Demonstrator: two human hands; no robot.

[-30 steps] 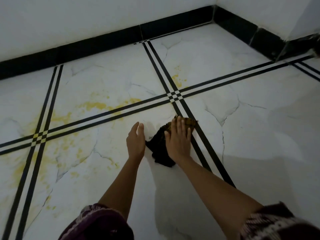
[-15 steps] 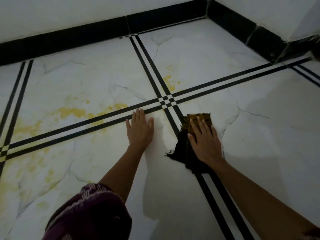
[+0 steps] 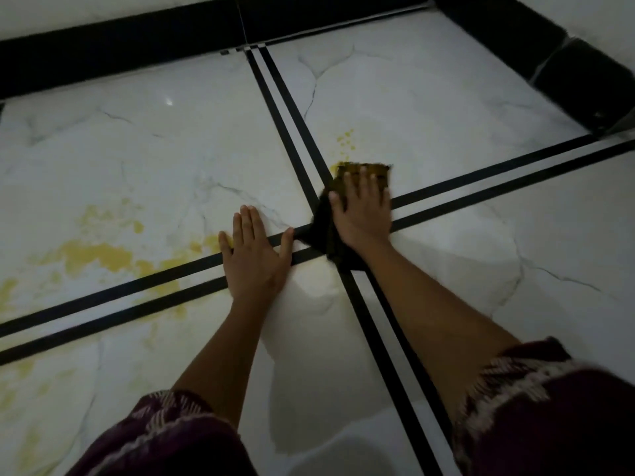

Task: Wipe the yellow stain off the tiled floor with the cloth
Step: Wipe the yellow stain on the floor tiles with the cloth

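A dark cloth [image 3: 324,231] with a yellow-stained front edge lies over the crossing of the black tile lines. My right hand [image 3: 362,207] presses flat on it with straight fingers. Just beyond the cloth, small yellow spots [image 3: 345,140] dot the far tile. My left hand [image 3: 254,252] rests flat on the floor to the left, fingers spread, across the black double line. A large yellow stain [image 3: 99,255] spreads over the white marble tiles [image 3: 171,149] left of that hand, with fainter patches [image 3: 20,407] at the lower left.
Black skirting [image 3: 120,36] runs along the far wall and meets more skirting [image 3: 584,87] at the right corner. Dark patterned sleeves [image 3: 536,389] fill the lower edge. White marble floor [image 3: 515,252] stretches to the right.
My right hand has pushed the cloth forward onto the line crossing, up to the small yellow spots. My left hand has moved forward onto the black double line. The view has shifted closer to the wall.
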